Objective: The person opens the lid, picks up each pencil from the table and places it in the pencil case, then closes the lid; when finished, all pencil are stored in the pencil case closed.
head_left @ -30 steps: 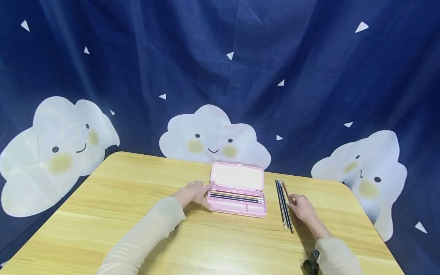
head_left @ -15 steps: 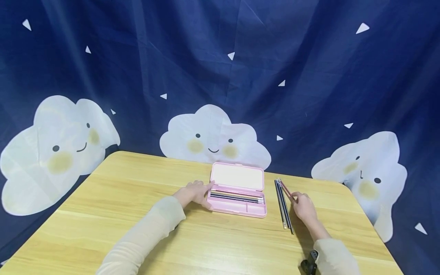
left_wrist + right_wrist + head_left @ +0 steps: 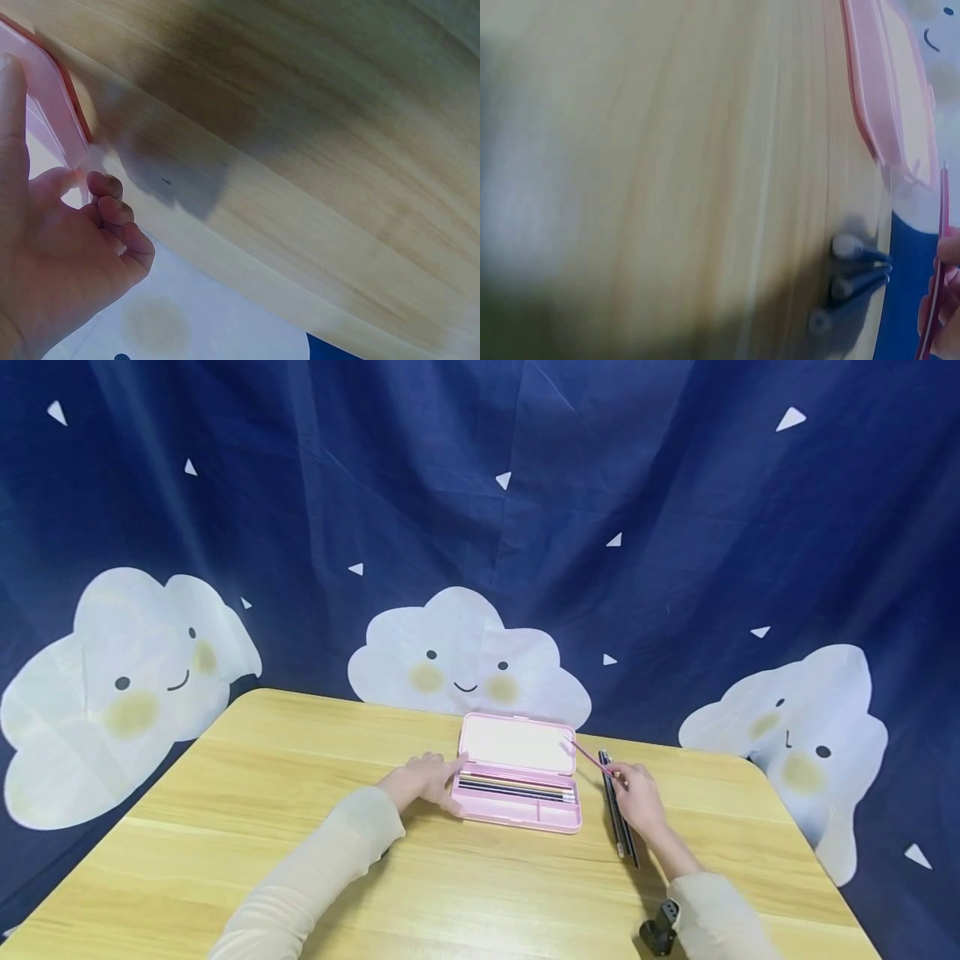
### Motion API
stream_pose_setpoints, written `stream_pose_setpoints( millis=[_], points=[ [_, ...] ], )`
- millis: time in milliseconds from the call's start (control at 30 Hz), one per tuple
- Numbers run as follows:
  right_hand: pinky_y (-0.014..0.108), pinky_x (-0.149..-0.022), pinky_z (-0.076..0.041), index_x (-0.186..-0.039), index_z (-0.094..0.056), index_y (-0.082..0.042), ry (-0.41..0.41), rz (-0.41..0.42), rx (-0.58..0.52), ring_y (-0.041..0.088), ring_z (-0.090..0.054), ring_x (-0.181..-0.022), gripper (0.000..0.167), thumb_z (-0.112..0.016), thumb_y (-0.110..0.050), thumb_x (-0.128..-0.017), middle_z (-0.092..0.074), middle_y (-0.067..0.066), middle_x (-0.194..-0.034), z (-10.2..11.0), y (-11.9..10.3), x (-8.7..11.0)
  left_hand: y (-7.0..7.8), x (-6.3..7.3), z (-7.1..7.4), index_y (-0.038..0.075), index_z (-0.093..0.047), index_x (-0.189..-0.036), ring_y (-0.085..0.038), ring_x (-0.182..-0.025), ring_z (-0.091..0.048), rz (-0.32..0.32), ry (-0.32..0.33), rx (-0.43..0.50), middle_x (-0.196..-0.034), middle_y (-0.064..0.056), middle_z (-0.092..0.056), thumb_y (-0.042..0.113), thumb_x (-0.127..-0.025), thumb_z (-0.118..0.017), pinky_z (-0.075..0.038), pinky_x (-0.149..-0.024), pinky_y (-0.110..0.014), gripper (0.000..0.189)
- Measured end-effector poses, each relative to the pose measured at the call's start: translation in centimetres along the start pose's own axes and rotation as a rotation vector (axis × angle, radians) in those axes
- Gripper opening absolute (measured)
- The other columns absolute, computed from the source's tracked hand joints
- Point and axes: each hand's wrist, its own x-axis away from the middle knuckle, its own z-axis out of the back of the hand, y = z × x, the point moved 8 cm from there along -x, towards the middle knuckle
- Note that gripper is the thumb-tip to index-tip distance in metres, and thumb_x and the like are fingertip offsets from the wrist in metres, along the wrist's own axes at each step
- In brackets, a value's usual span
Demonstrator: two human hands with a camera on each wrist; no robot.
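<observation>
A pink pencil case (image 3: 495, 812) lies with its lid raised at the back, several pencils (image 3: 513, 787) in its long compartment. My left hand (image 3: 427, 781) grips its left end, thumb along the near side and index finger by the hinge; the left wrist view shows the other fingers curled beside the case (image 3: 56, 94). My right hand (image 3: 637, 797) pinches a pinkish-red pencil (image 3: 587, 755), held up and slanted, its far end overlapping the lid's right edge. Below that hand, several dark pencils (image 3: 617, 818) lie side by side on the table, their ends (image 3: 847, 247) toward the right wrist camera.
The wooden table (image 3: 480, 893) has a rounded far edge close behind the case. Beyond hangs a dark blue curtain (image 3: 420, 485) printed with smiling clouds. A small black device (image 3: 660, 929) sits at the right sleeve.
My right hand has lifted the red pencil off the table beside the dark pencils, turned it, and brought it left toward the case. The left hand has stayed at the case's left end.
</observation>
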Motion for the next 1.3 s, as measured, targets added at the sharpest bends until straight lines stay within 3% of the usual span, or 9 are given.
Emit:
stream_pose_setpoints(
  millis=[233,533,933,1300],
  points=[
    [0.043,-0.071,-0.043,-0.094,-0.068,0.001,-0.021,0.093,-0.055,0.027,-0.052,-0.077,0.022,-0.06,0.01,-0.076,-0.058,0.013,-0.08,-1.9,-2.7,-0.4,-0.1,-0.1,0.0,0.019,-0.024,-0.146,-0.03,-0.111,-0.043,0.003,-0.001,0.01,-0.126,-0.021,-0.046,0.056,-0.064,-0.074,-0.036,-0.094,-0.044,0.103],
    [0.036,-0.07,-0.042,-0.095,-0.07,-0.006,-0.143,0.171,-0.056,0.019,-0.049,-0.077,0.022,-0.059,0.006,-0.08,-0.055,0.004,-0.078,-4.7,-6.6,-0.1,0.0,0.0,-0.1,0.018,-0.024,-0.146,-0.031,-0.116,-0.042,0.001,-0.011,0.01,-0.129,-0.022,-0.044,0.056,-0.064,-0.073,-0.034,-0.096,-0.044,0.103],
    [0.03,-0.069,-0.042,-0.094,-0.072,-0.006,-0.255,0.301,-0.083,0.015,-0.048,-0.075,0.023,-0.06,0.007,-0.079,-0.055,0.0,-0.077,-7.7,-9.1,0.1,0.0,0.0,0.0,0.019,-0.023,-0.146,-0.031,-0.117,-0.041,0.009,-0.015,0.006,-0.129,-0.021,-0.044,0.055,-0.064,-0.074,-0.034,-0.097,-0.044,0.103],
    [0.036,-0.074,-0.035,-0.094,-0.073,-0.011,-0.312,0.256,-0.068,0.013,-0.051,-0.073,0.022,-0.063,0.002,-0.078,-0.058,-0.003,-0.078,-8.8,-9.0,0.2,0.0,-0.1,-0.1,0.018,-0.024,-0.145,-0.031,-0.114,-0.043,0.008,-0.007,0.015,-0.127,-0.021,-0.046,0.055,-0.063,-0.074,-0.034,-0.096,-0.044,0.103]
  ],
)
